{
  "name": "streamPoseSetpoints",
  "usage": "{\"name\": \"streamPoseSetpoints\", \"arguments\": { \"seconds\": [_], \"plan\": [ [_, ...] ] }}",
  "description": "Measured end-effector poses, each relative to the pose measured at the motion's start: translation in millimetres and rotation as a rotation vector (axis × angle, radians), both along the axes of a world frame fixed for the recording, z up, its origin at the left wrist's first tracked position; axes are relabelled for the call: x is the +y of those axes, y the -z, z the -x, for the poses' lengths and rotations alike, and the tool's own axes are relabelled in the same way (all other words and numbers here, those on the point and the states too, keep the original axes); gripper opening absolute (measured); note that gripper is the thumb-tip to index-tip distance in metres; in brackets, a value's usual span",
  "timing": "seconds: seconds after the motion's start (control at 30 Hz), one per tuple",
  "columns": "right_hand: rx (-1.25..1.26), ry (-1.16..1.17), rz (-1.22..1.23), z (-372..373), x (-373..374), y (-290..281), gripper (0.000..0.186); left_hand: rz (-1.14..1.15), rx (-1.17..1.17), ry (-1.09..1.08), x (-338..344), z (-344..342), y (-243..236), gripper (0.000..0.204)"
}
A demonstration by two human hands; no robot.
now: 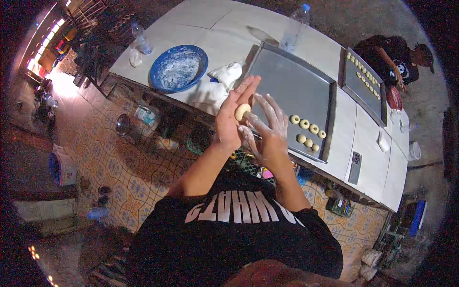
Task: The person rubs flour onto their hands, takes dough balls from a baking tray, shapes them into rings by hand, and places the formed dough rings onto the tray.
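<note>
A pale dough ring [242, 112] rests on the palm of my left hand [228, 119], whose fingers stretch out together beneath and beside it. My right hand [271, 125], its fingers dusted white with flour, is spread beside the dough, with a fingertip against its right side. How deep that fingertip sits in the dough is hidden. Both hands are above the near edge of a dark metal tray [287, 71]. At that tray's near right corner, several small dough rings [304, 124] form a row, with small dough balls [309, 143] in front.
A blue basin [158, 76] coated with flour stands left on the white table [191, 21], near a floury white bag [226, 72]. Plastic bottles [295, 28] stand behind. A phone [355, 167] lies right. Another tray [353, 79] holds dough rings; a person [382, 52] is beyond it.
</note>
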State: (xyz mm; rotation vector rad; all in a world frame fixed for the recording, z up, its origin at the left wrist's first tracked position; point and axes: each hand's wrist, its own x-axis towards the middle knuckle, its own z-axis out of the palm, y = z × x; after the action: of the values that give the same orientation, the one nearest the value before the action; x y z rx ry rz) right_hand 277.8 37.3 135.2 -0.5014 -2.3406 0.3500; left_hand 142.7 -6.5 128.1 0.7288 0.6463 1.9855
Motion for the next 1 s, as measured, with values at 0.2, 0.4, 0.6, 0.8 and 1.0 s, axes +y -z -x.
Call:
{"name": "streamPoseSetpoints", "arguments": {
  "seconds": [0.2, 0.4, 0.6, 0.8, 1.0],
  "plan": [
    [0.073, -0.125, 0.131, 0, 12, -6, 0.036, -0.136, -0.284, 0.138, 3, 6, -6, 0.075],
    [-0.048, -0.261, 0.08, -3, 31, -19, 0.034, -0.082, -0.392, 0.282, -1, 5, -5, 0.086],
    [-0.176, -0.268, 0.021, -1, 44, -35, 0.041, 0.044, -0.55, 0.376, -1, 7, -1, 0.077],
    [-0.21, -0.344, -0.008, -1, 46, -41, 0.042, 0.235, -0.58, 0.349, -3, 11, 4, 0.071],
    [-0.198, -0.305, -0.022, 1, 45, -36, 0.043, 0.19, -0.606, 0.361, 0, 13, 9, 0.072]
  ]
}}
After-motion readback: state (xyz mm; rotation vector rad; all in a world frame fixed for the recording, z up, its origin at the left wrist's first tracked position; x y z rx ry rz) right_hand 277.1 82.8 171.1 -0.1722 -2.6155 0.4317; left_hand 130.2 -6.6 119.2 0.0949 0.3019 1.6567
